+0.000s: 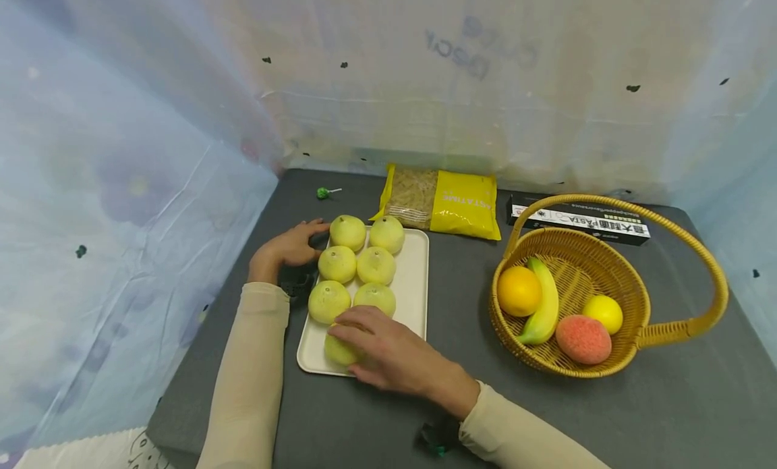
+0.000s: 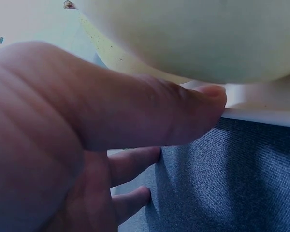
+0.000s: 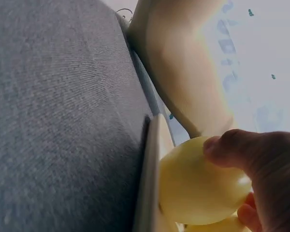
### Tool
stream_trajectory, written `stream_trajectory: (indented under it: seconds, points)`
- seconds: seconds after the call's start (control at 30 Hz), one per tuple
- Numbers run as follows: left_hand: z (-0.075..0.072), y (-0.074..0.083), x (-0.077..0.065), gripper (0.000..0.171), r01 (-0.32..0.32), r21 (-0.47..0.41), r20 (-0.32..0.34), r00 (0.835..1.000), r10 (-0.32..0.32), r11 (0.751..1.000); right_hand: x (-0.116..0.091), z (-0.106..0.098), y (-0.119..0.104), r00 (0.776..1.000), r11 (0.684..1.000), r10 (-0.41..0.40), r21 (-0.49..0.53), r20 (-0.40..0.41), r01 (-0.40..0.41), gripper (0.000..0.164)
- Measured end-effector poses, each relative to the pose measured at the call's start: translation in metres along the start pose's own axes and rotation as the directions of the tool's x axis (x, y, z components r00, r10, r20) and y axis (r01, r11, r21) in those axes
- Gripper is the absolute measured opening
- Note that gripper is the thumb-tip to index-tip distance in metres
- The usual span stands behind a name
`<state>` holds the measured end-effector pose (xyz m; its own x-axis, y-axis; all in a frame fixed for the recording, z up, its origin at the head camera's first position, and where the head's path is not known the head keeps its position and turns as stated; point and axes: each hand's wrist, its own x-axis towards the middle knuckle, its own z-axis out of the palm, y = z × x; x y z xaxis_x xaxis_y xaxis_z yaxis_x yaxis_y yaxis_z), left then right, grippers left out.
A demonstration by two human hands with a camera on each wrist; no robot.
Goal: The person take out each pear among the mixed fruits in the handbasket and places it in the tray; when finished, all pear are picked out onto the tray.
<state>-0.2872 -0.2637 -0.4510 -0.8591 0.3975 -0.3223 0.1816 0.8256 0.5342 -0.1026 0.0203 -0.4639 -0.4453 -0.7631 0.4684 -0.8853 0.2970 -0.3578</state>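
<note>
Several pale yellow-green round melons (image 1: 337, 264) stand in two columns on a cream rectangular tray (image 1: 415, 280). My right hand (image 1: 394, 354) grips the nearest melon (image 1: 340, 351) at the tray's front end. In the right wrist view, thumb and fingers curl round this melon (image 3: 198, 183), low over the tray edge (image 3: 154, 159). On the tray's far left side, my left hand (image 1: 294, 244) has its fingers extended beside the back melons. The left wrist view shows its thumb (image 2: 183, 113) at the tray's rim (image 2: 266, 116), just under a melon (image 2: 208, 38), other fingers on the dark cloth.
To the right stands a wicker basket (image 1: 643, 300) with a tall handle, holding an orange (image 1: 519, 291), a banana (image 1: 544, 307), a lemon (image 1: 603, 314) and a reddish fruit (image 1: 583, 339). Behind lie a yellow pasta bag (image 1: 464, 202), a black box (image 1: 607, 229) and a green lollipop (image 1: 323, 193).
</note>
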Motion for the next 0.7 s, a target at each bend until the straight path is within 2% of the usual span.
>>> stream_trajectory:
  seconds: [0.2, 0.37, 0.43, 0.53, 0.63, 0.7]
  points:
    - [-0.004, -0.004, 0.001, 0.073, -0.004, 0.021, 0.012, 1.0, 0.004, 1.0, -0.019, -0.026, 0.003, 0.992, 0.995, 0.086, 0.055, -0.091, -0.081, 0.063]
    - [-0.019, -0.014, -0.017, 0.072, 0.011, 0.03, -0.018, 1.0, -0.01, 0.999, -0.046, -0.067, 0.01, 0.965, 0.983, 0.182, 0.04, -0.19, -0.177, 0.062]
    - [-0.026, -0.014, -0.03, 0.074, 0.02, 0.022, -0.034, 0.999, -0.019, 1.0, -0.059, -0.093, 0.01, 0.948, 0.979, 0.2, 0.009, -0.246, -0.204, 0.054]
    - [-0.043, -0.009, -0.053, 0.077, 0.021, 0.041, -0.064, 0.998, -0.018, 0.999, -0.077, -0.141, 0.007, 0.918, 0.977, 0.154, -0.085, -0.364, -0.197, 0.048]
    - [-0.072, 0.002, -0.083, 0.076, 0.007, 0.11, -0.145, 0.989, 0.009, 0.994, -0.092, -0.196, -0.001, 0.868, 0.955, 0.092, -0.205, -0.489, -0.216, 0.06]
    - [-0.099, 0.014, -0.103, 0.076, 0.005, 0.169, -0.224, 0.974, 0.034, 0.986, -0.103, -0.235, -0.005, 0.832, 0.927, 0.103, -0.252, -0.545, -0.279, 0.072]
